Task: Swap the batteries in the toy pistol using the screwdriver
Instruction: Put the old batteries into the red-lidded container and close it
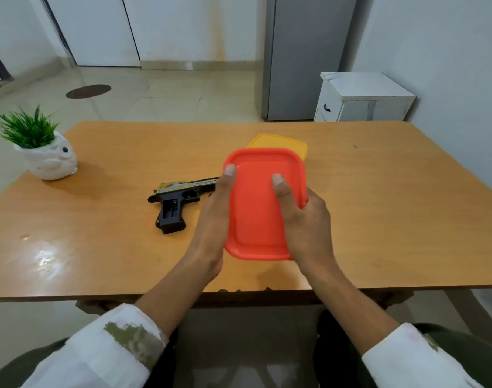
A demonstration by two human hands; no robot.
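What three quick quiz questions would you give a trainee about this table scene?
1. Short answer: which thing do the left hand and right hand grip together?
2. True or false: the toy pistol lies on the table, to the left of both hands.
3. Pick one: where does the potted plant stand? A) near the table's far-left corner B) beside the right hand C) on the floor

Key: 1) the red plastic lid, with a thumb on top from each side; 2) true; 3) A.
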